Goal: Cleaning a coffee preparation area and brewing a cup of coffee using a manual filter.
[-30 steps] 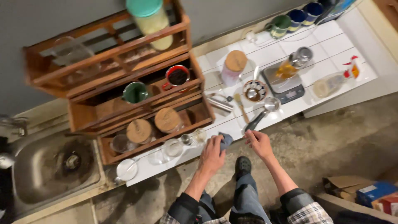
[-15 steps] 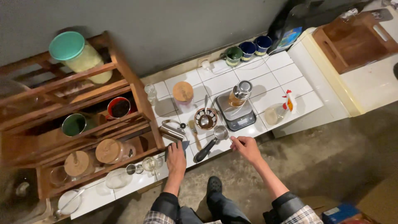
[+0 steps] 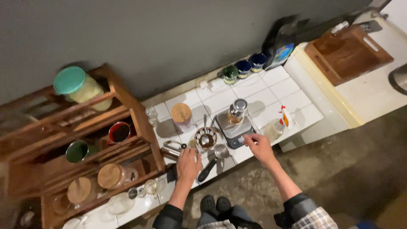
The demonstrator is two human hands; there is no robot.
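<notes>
At the far left stands a wooden shelf (image 3: 85, 140) with jars and cups. The left hand (image 3: 188, 164) lies flat and open on the white tiled table (image 3: 292, 99), holding nothing, just beside a small bowl of dark grounds with a spoon (image 3: 206, 138). A little pan (image 3: 214, 157) lies between the hands. The right hand (image 3: 258, 147), fingers loosely spread and empty, touches the front edge of the scale (image 3: 234, 128) carrying a jar (image 3: 237, 111). It seems the weighing step; the next move needs a careful touch on the scale.
</notes>
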